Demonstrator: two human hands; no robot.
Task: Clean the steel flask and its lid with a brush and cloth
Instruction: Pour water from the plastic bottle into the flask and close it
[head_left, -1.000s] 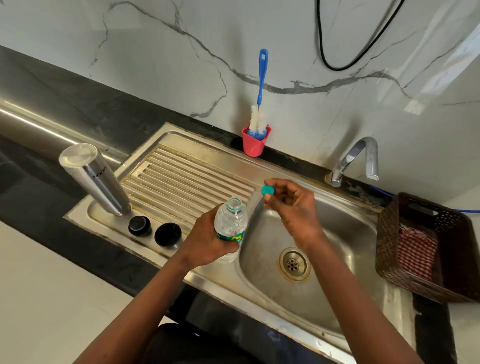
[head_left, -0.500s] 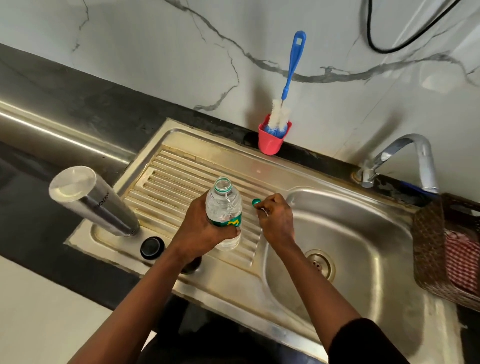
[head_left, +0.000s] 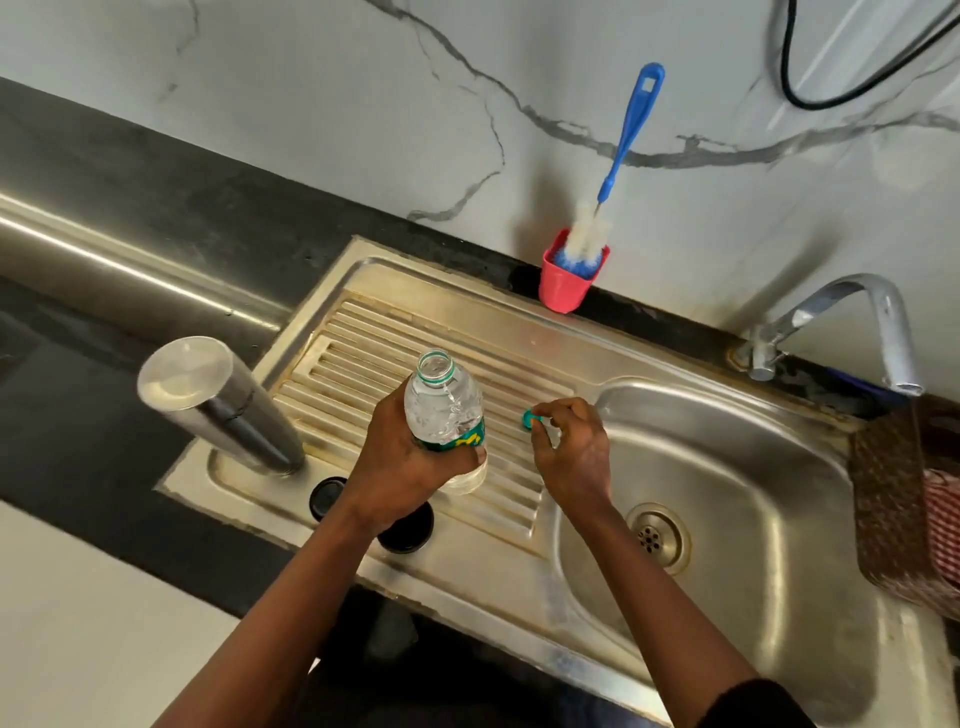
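Getting ready, no scrubbing yet | steel flask (head_left: 223, 410) stands middle left on the sink (head_left: 753, 493), brush (head_left: 631, 119) untouched at top | left hand (head_left: 400, 467) grips the open water bottle (head_left: 444, 410) | right hand (head_left: 571, 457) pinches its green cap (head_left: 529, 420), now lower, close over the ribs, not up high like before.

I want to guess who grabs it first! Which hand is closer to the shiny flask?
Left. The left hand, holding the water bottle, is just right of the steel flask; the right hand, pinching the green cap, is farther, by the basin.
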